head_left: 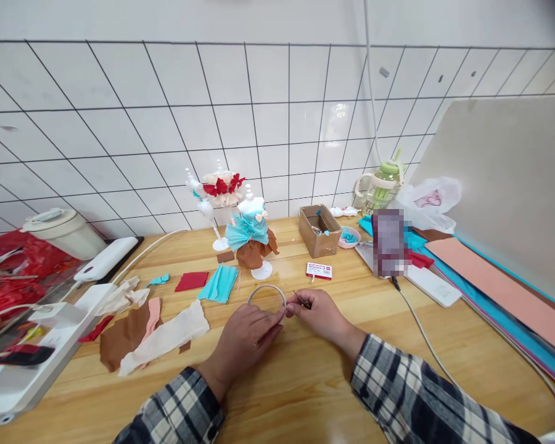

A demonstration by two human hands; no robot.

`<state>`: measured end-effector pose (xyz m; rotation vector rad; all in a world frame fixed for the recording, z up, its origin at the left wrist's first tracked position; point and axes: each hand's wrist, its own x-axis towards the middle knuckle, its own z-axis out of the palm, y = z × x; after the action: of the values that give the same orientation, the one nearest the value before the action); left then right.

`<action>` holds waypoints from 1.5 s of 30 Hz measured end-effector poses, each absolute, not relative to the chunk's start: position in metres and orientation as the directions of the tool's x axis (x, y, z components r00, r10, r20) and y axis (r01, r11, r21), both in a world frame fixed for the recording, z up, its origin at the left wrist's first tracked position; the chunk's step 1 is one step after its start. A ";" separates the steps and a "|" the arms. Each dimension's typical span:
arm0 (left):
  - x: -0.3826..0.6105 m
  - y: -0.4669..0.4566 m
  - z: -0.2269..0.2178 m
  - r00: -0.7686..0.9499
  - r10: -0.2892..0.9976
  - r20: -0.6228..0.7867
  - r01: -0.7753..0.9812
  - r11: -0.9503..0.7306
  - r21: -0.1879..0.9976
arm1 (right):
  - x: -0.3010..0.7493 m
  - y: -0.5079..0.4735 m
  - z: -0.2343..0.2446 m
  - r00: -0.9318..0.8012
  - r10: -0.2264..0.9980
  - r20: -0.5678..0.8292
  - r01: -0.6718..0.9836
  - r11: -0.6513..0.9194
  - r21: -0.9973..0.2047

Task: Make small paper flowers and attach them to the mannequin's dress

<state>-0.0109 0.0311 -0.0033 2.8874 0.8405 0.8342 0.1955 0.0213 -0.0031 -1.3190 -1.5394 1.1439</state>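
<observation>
Near the middle of the wooden table, my left hand (247, 333) is closed on a thin pale ring (267, 287), which looks like a narrow roll of tape. The ring stands up above the fingers; its lower part is hidden. My right hand (321, 313) is closed beside the ring's right edge, fingertips touching or almost touching it. A small dark pointed tool (302, 301) pokes out between those fingers; its kind is unclear. Beyond the hands stands a small dress form (252, 213) wearing turquoise and brown crepe paper. A red-and-white packet (319, 271) lies just past my right hand.
Paper pieces lie at left, including a cream strip (171, 336) and a turquoise piece (218, 283). A cardboard box (320, 233) stands behind. A phone (388, 243) with a cable (420, 333) is at right, before a green-lidded bottle (383, 185). A power strip (41, 364) edges the left.
</observation>
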 end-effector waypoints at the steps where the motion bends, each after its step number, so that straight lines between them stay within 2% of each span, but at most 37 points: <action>1: -0.012 0.031 -0.003 0.717 0.500 0.486 0.494 -0.856 0.153 | 0.195 0.021 -0.003 -0.135 0.991 0.016 0.296 0.055 -0.954; 4: -0.013 0.030 -0.003 0.739 0.462 0.490 0.474 -0.874 0.109 | 0.194 0.019 -0.003 -0.104 0.995 0.000 0.316 0.033 -0.948; 9: -0.012 0.026 0.001 0.780 0.372 0.503 0.442 -0.897 -0.023 | 0.197 0.020 -0.007 -0.139 0.988 -0.065 0.209 -0.035 -0.977; 13: -0.012 0.023 0.002 0.799 0.359 0.482 0.451 -0.888 -0.086 | 0.198 0.021 -0.011 -0.172 0.982 -0.071 0.179 -0.040 -0.983; 19: -0.015 0.022 0.000 0.765 0.402 0.504 0.509 -0.856 -0.089 | 0.200 0.022 -0.011 -0.171 0.984 -0.046 0.099 -0.029 -0.995; 26: -0.015 0.020 0.005 0.678 0.507 0.532 0.602 -0.799 -0.004 | 0.205 0.017 0.002 -0.150 0.967 -0.208 -0.155 -0.231 -0.961; 31: -0.010 0.012 0.004 0.704 0.516 0.488 0.616 -0.786 -0.059 | 0.198 0.011 0.001 -0.257 0.930 -0.261 -0.059 -0.285 -0.957; 36: -0.005 0.008 0.004 0.744 0.506 0.436 0.591 -0.803 -0.078 | 0.188 0.012 -0.007 -0.145 0.961 -0.235 0.016 -0.235 -0.972; 38: -0.005 0.006 0.008 0.728 0.508 0.460 0.581 -0.813 -0.021 | 0.188 0.014 -0.010 -0.113 0.982 -0.153 0.071 -0.146 -0.987; 40: -0.005 0.003 0.012 0.648 0.554 0.523 0.586 -0.801 0.121 | 0.190 0.014 -0.010 -0.078 0.997 -0.019 0.178 -0.005 -0.984; 42: -0.005 0.000 0.014 0.491 0.687 0.535 0.577 -0.717 0.391 | 0.193 0.014 -0.008 -0.049 0.991 0.127 0.304 0.136 -0.943; 43: -0.003 -0.002 0.014 0.414 0.782 0.466 0.535 -0.623 0.570 | 0.195 0.012 -0.006 -0.047 0.981 0.188 0.365 0.192 -0.911; 44: -0.002 -0.003 0.012 0.351 0.873 0.339 0.463 -0.476 0.748 | 0.196 0.011 -0.004 -0.056 0.970 0.238 0.422 0.239 -0.875; 45: 0.000 -0.004 0.011 0.332 0.922 0.197 0.372 -0.320 0.871 | 0.197 0.009 -0.002 -0.076 0.958 0.278 0.473 0.280 -0.835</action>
<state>0.0001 -0.0039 0.0107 1.8554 1.1429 0.9392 0.1966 0.0090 -0.0023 -1.3214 -1.6899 0.7088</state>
